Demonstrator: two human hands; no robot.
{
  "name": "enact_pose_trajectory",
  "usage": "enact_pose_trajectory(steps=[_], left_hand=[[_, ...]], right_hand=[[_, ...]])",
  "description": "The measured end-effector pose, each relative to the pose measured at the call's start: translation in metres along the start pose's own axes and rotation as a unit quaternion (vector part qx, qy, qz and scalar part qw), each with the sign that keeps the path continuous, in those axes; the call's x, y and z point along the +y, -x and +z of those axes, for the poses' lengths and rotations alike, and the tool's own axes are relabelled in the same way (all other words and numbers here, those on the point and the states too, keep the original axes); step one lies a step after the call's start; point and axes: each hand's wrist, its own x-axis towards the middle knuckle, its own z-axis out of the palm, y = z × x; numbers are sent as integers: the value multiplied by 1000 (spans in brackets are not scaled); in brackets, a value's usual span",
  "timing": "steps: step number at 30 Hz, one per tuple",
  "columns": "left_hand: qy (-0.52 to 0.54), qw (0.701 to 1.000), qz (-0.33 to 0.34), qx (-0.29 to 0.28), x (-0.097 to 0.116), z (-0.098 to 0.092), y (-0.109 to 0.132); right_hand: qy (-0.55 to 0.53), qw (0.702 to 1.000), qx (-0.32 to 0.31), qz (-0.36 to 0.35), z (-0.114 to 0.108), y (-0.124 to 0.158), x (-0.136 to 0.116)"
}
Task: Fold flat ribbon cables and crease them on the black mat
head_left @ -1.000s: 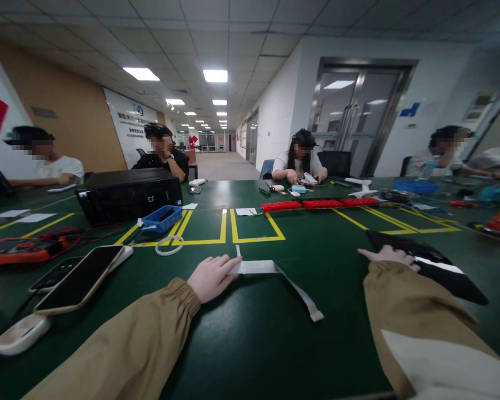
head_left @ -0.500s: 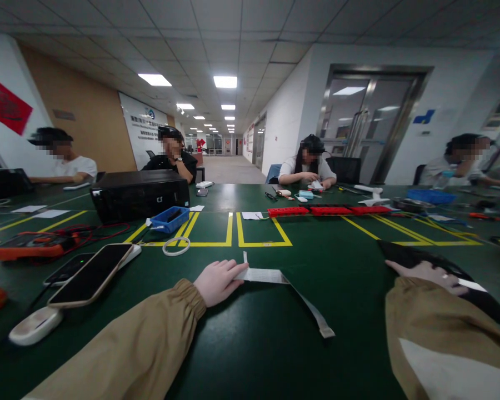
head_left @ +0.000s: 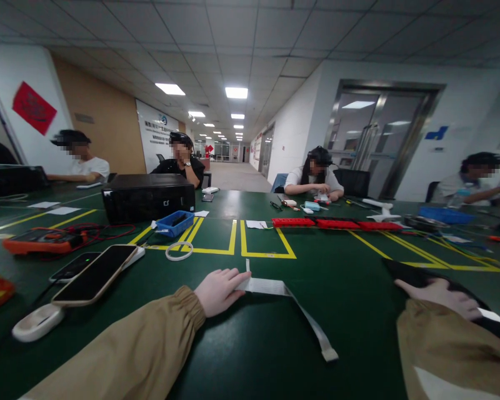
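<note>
My left hand (head_left: 219, 290) lies flat on the green table (head_left: 254, 344), its fingers stretched out and pressing the near end of a grey flat ribbon cable (head_left: 294, 305). The cable runs to the right and towards me, ending in a pale tab. My right hand (head_left: 439, 295) rests with fingers spread on a flat black object (head_left: 408, 272) at the right. Both arms wear tan sleeves.
To the left lie a phone (head_left: 94, 274) on a stand, a white puck (head_left: 35, 329), an orange multimeter (head_left: 45, 240), a white ring (head_left: 179, 250), a blue bin (head_left: 175, 223) and a black computer case (head_left: 148, 197). Red strips (head_left: 337, 224) and several seated people line the far side.
The view has swung to the right and tilted up a little, so everything has shifted in the frame. Both hands stay on the cable and the black object.
</note>
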Motion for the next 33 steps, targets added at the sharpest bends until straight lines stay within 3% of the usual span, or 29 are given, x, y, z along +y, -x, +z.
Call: enact_pose_trajectory(steps=[3, 9, 17, 24, 29, 33], left_hand=[[4, 1000, 7, 5, 1, -2, 0], [26, 999, 29, 36, 0, -2, 0], [20, 996, 62, 67, 0, -3, 0], [16, 992, 78, 94, 1, -5, 0], [27, 992, 79, 93, 2, -6, 1], [55, 991, 82, 87, 3, -6, 1]], right_hand=[[27, 999, -17, 17, -2, 3, -5], [-31, 989, 71, -123, -19, 18, -22], [-135, 915, 143, -352, -55, 65, -69], [-232, 847, 83, -471, -65, 125, -121], [-302, 748, -3, -591, -87, 166, -145], [-301, 673, -85, -670, -97, 186, -149]])
